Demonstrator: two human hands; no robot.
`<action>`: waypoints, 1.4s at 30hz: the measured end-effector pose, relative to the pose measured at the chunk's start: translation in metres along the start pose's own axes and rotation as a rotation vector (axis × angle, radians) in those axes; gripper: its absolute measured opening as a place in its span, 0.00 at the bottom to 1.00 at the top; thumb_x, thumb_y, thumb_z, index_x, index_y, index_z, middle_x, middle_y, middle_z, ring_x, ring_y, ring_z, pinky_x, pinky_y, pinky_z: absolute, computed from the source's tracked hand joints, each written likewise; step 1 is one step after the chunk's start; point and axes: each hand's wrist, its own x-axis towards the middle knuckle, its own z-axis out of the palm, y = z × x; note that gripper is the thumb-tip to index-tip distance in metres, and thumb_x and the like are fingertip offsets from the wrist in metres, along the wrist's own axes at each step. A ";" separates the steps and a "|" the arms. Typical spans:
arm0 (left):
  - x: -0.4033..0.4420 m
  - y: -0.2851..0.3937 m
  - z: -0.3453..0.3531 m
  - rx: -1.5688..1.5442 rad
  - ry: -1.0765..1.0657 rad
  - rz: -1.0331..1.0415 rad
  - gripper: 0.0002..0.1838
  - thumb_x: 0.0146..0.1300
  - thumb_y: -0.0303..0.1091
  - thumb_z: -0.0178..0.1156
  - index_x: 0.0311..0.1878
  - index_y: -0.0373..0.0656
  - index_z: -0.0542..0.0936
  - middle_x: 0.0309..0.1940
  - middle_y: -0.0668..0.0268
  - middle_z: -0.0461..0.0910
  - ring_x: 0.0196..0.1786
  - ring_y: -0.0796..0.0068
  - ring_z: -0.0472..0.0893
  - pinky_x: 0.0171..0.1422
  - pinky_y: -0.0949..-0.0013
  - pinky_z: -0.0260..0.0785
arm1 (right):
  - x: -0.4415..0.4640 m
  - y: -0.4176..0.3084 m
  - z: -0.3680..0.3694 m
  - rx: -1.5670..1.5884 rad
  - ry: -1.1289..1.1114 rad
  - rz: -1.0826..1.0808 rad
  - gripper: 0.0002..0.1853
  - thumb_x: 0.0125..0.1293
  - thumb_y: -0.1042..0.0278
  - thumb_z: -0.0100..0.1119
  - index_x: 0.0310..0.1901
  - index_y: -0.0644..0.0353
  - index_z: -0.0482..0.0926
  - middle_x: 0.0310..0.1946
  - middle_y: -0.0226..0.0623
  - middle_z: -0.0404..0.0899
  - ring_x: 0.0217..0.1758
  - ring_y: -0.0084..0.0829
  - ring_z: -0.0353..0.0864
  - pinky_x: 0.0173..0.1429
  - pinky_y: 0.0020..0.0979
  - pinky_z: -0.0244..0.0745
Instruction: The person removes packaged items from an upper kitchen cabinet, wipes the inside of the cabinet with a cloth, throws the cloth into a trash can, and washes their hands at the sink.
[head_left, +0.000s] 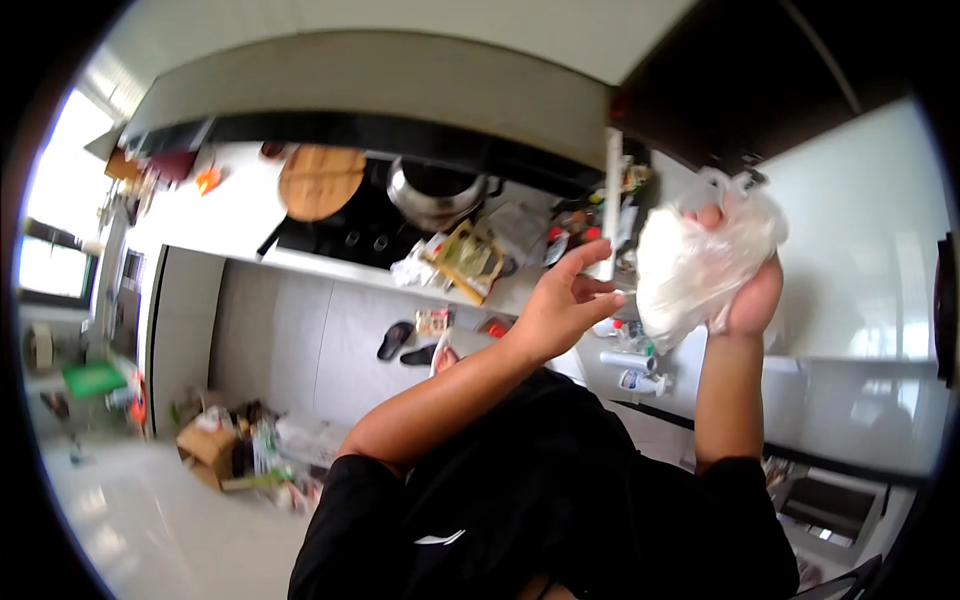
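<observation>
A knotted white plastic bag [705,255], bulging with pale contents I cannot make out, is held up on the right side. My right hand [755,300] grips it from beneath and behind; one fingertip shows near the gathered top. My left hand [565,305] is just left of the bag, index finger stretched out and thumb pointing toward the bag's lower edge. Its fingers are apart. Whether the thumb tip touches the plastic is unclear.
A counter below a range hood carries a black stove [330,235], a steel pot [430,205], a round wooden board [322,182] and several packages. Dark slippers [396,341] lie on the grey floor. A cardboard box [207,455] and bags stand lower left. White cabinet doors [860,230] rise at right.
</observation>
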 end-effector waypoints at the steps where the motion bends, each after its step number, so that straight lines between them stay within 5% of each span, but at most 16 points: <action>1: -0.009 -0.010 -0.020 -0.001 0.053 0.005 0.35 0.65 0.27 0.69 0.73 0.37 0.66 0.62 0.60 0.76 0.55 0.71 0.81 0.59 0.67 0.76 | -0.006 0.018 -0.008 -0.138 0.102 -0.006 0.21 0.77 0.53 0.38 0.57 0.59 0.73 0.51 0.44 0.79 0.55 0.45 0.80 0.62 0.49 0.78; 3: -0.033 -0.026 -0.060 0.110 0.137 -0.281 0.32 0.68 0.29 0.66 0.73 0.38 0.67 0.58 0.62 0.79 0.58 0.72 0.79 0.60 0.69 0.73 | -0.014 0.063 -0.020 -0.498 0.176 -0.063 0.17 0.77 0.60 0.39 0.57 0.58 0.73 0.48 0.41 0.81 0.52 0.38 0.81 0.60 0.42 0.78; 7: -0.080 -0.070 -0.120 0.106 0.483 -0.345 0.27 0.72 0.37 0.62 0.71 0.39 0.71 0.61 0.63 0.78 0.57 0.72 0.79 0.64 0.65 0.70 | -0.023 0.180 -0.084 -0.682 0.186 0.102 0.11 0.75 0.71 0.48 0.55 0.57 0.73 0.47 0.36 0.80 0.49 0.27 0.78 0.59 0.31 0.73; 13: -0.139 -0.111 -0.172 -0.103 0.878 -0.324 0.26 0.72 0.38 0.62 0.70 0.43 0.72 0.62 0.66 0.77 0.56 0.73 0.80 0.61 0.64 0.71 | -0.017 0.364 -0.122 -0.855 0.138 0.356 0.11 0.74 0.72 0.50 0.54 0.62 0.74 0.49 0.34 0.79 0.52 0.25 0.76 0.61 0.29 0.71; 19: -0.201 -0.157 -0.207 -0.305 1.136 -0.168 0.22 0.75 0.36 0.57 0.68 0.41 0.72 0.62 0.66 0.77 0.52 0.78 0.80 0.55 0.71 0.74 | 0.032 0.533 -0.110 -0.453 0.445 0.636 0.17 0.68 0.73 0.51 0.58 0.61 0.70 0.53 0.38 0.77 0.52 0.33 0.81 0.53 0.36 0.80; 21: -0.217 -0.171 -0.217 -0.332 1.213 -0.203 0.21 0.75 0.34 0.56 0.68 0.41 0.72 0.62 0.65 0.77 0.51 0.77 0.81 0.54 0.71 0.74 | 0.054 0.608 -0.123 -0.383 0.461 0.529 0.17 0.67 0.74 0.50 0.57 0.62 0.72 0.52 0.41 0.78 0.54 0.38 0.82 0.58 0.40 0.81; 26: -0.254 -0.209 -0.226 -0.372 1.371 -0.243 0.21 0.75 0.33 0.56 0.69 0.41 0.71 0.63 0.64 0.76 0.50 0.75 0.83 0.53 0.72 0.76 | 0.100 0.698 -0.116 -0.750 0.650 0.515 0.18 0.69 0.70 0.50 0.58 0.65 0.74 0.58 0.51 0.78 0.57 0.44 0.81 0.60 0.42 0.78; 29: -0.264 -0.215 -0.230 -0.382 1.428 -0.259 0.21 0.75 0.33 0.56 0.68 0.42 0.71 0.64 0.64 0.75 0.50 0.75 0.83 0.54 0.71 0.76 | 0.119 0.736 -0.160 -1.040 0.478 0.582 0.18 0.67 0.70 0.52 0.57 0.65 0.76 0.56 0.52 0.81 0.57 0.46 0.82 0.61 0.42 0.78; 35: -0.263 -0.203 -0.231 -0.386 1.481 -0.193 0.21 0.75 0.34 0.56 0.67 0.41 0.72 0.62 0.64 0.77 0.49 0.75 0.83 0.52 0.73 0.75 | 0.113 0.719 -0.184 -1.460 0.145 0.336 0.24 0.63 0.64 0.66 0.58 0.65 0.76 0.53 0.47 0.82 0.55 0.40 0.83 0.62 0.38 0.77; 37: -0.253 -0.189 -0.226 -0.374 1.459 -0.168 0.20 0.75 0.35 0.57 0.67 0.40 0.72 0.60 0.64 0.79 0.49 0.75 0.83 0.52 0.73 0.75 | 0.099 0.703 -0.198 -1.177 0.096 0.304 0.20 0.70 0.58 0.64 0.54 0.65 0.77 0.52 0.45 0.83 0.54 0.36 0.83 0.60 0.37 0.77; 38: -0.242 -0.181 -0.227 -0.367 1.430 -0.141 0.20 0.75 0.36 0.57 0.66 0.40 0.73 0.58 0.64 0.80 0.48 0.75 0.83 0.51 0.72 0.75 | 0.082 0.662 -0.167 -1.306 0.109 0.321 0.18 0.74 0.53 0.58 0.49 0.62 0.79 0.40 0.42 0.85 0.45 0.34 0.85 0.55 0.36 0.78; 40: -0.236 -0.179 -0.232 -0.336 1.320 -0.152 0.19 0.76 0.38 0.56 0.65 0.41 0.74 0.56 0.64 0.81 0.48 0.75 0.83 0.52 0.71 0.75 | 0.059 0.621 -0.171 -1.232 0.140 0.653 0.30 0.74 0.36 0.49 0.35 0.59 0.81 0.29 0.42 0.85 0.34 0.44 0.85 0.46 0.45 0.77; 42: -0.215 -0.158 -0.231 -0.276 1.237 -0.167 0.16 0.77 0.41 0.55 0.60 0.42 0.76 0.51 0.65 0.82 0.48 0.75 0.82 0.51 0.70 0.75 | 0.036 0.517 -0.111 -1.274 0.030 0.589 0.40 0.74 0.29 0.40 0.18 0.58 0.77 0.20 0.45 0.82 0.30 0.47 0.84 0.44 0.49 0.75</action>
